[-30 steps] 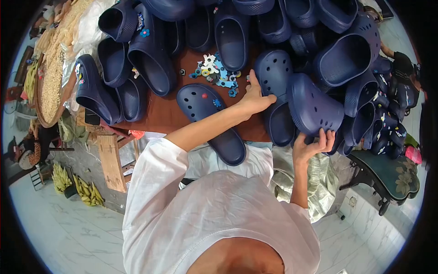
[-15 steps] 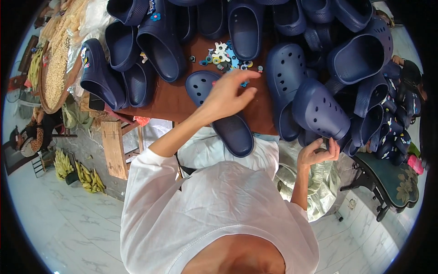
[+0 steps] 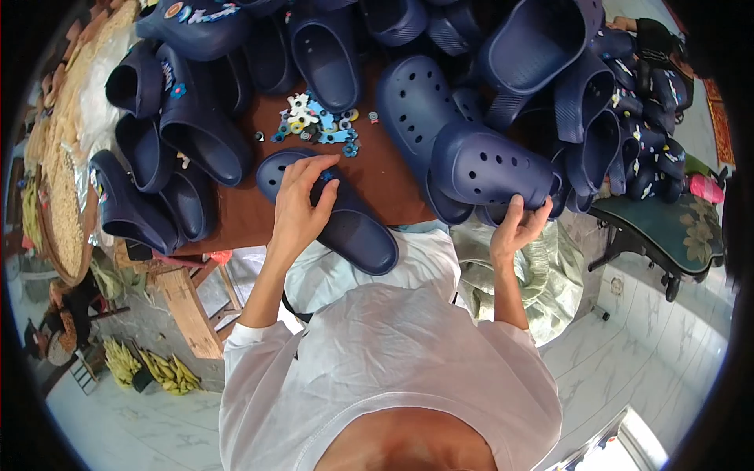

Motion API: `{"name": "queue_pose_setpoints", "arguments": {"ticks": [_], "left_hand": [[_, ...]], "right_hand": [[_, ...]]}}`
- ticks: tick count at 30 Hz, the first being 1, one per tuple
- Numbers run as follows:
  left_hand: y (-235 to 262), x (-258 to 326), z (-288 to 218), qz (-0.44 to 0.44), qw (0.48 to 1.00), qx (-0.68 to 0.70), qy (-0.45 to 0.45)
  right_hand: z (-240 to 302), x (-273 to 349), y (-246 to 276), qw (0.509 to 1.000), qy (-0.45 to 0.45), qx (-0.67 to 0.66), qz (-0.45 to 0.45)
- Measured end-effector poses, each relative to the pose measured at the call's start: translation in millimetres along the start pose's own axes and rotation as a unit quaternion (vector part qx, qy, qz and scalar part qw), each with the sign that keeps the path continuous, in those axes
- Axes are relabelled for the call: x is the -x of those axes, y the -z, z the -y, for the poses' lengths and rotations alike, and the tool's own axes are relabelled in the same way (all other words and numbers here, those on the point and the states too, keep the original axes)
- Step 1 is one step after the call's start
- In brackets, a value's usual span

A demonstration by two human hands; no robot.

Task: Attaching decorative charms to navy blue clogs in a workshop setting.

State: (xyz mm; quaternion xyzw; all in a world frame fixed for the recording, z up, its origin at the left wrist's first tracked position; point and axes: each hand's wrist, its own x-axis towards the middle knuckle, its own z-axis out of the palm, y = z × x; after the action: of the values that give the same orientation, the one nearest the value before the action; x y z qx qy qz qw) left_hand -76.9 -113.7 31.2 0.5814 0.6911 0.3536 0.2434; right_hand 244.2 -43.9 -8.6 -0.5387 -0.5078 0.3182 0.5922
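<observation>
Charms [image 3: 305,120] between navy clogs [image 3: 487,165]

We find bright, diffuse light on the shirt [image 3: 385,334] and pale floor [image 3: 149,424]. We note soft sheen on the nearer clogs [image 3: 491,166], deep shadow between the upper ones, and glare on the silvery sack [image 3: 542,279]. The view bows outward; black fills its corners. We observe softened detail toward the left rim.
</observation>
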Motion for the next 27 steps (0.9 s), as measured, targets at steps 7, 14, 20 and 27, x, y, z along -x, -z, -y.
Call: {"name": "queue_pose_setpoints", "arguments": {"ticks": [7, 14, 20, 27], "left_hand": [[-3.9, -1.1, -0.6, 0.015, 1.000, 0.012, 0.009], [-2.3, -4.0, -4.9, 0.020, 1.000, 0.014, 0.017], [-11.1, -6.1, -15.0, 0.019, 0.999, 0.009, -0.029], [-43.2, -6.8, -66.9, 0.074, 0.987, 0.108, -0.096]], "right_hand": [[2.2, -47.6, -2.6, 0.984, 0.177, -0.020, 0.028], [19.0, -41.8, 9.4, 0.989, 0.143, -0.018, 0.025], [-1.3, -86.9, 28.9, 0.977, 0.160, -0.067, 0.120], [-37.8, -130.2, 56.6, 0.982, 0.114, -0.035, 0.146]]}}
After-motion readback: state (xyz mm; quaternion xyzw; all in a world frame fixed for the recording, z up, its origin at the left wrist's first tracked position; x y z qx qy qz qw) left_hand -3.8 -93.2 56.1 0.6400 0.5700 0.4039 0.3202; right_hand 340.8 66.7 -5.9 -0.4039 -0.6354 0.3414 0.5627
